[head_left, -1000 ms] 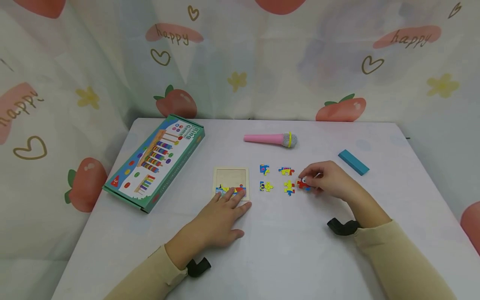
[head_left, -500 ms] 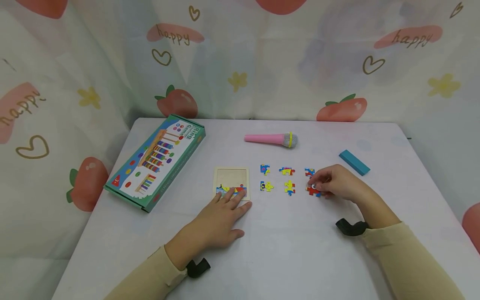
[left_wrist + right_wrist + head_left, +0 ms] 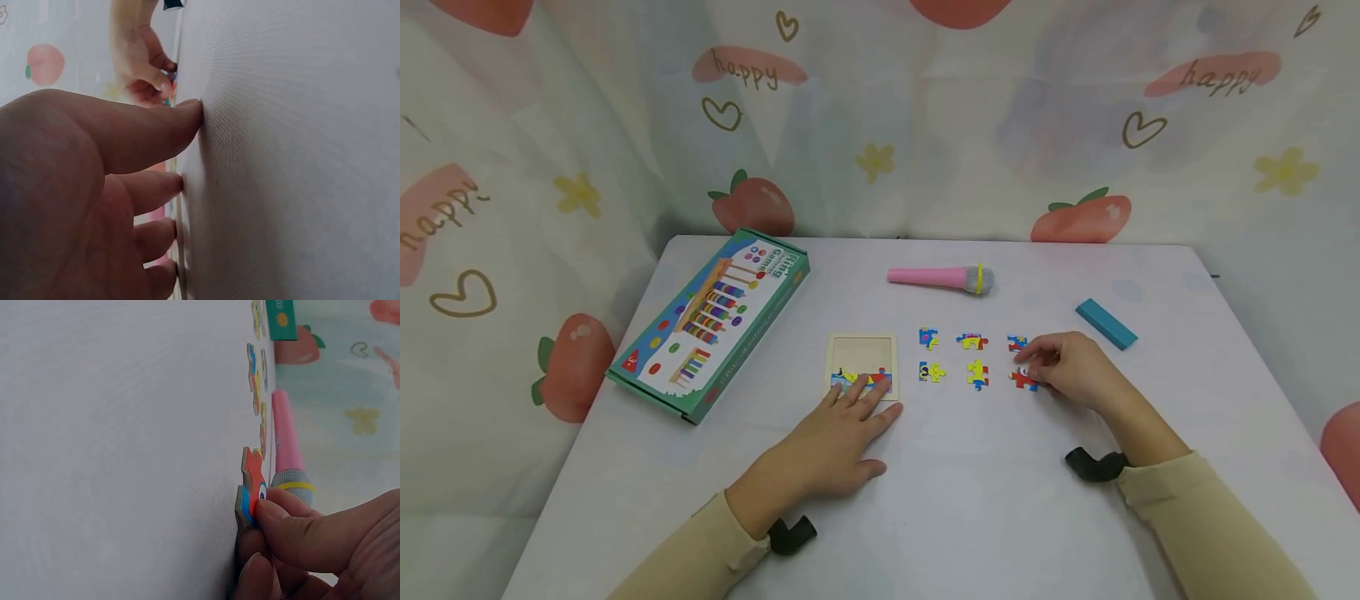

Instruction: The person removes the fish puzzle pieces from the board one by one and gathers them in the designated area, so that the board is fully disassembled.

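My left hand [image 3: 831, 450] lies spread with straight fingers over the lower edge of a square wooden puzzle board [image 3: 861, 348]. A strip of coloured picture pieces [image 3: 842, 377] fills the board's lower part, partly under my fingertips. With thumb and fingers my right hand [image 3: 1071, 371] pinches a red and blue puzzle piece [image 3: 252, 487] bearing an eye print, down at the tabletop. Just above it lies another red and blue puzzle piece [image 3: 1017, 342], partly hidden by my fingers. Several loose pieces, one a yellow puzzle piece [image 3: 977, 375], lie in two rows between my hands.
Behind the pieces lies a pink toy microphone [image 3: 928, 277]. A blue block [image 3: 1107, 323] sits beyond my right hand. A green-edged game box [image 3: 711, 325] takes up the left side of the table [image 3: 955, 517]. A printed curtain hangs behind.
My right hand has slid the red and blue piece to the right, away from the yellow piece, and the piece above it has come into sight. My left hand stays in place.
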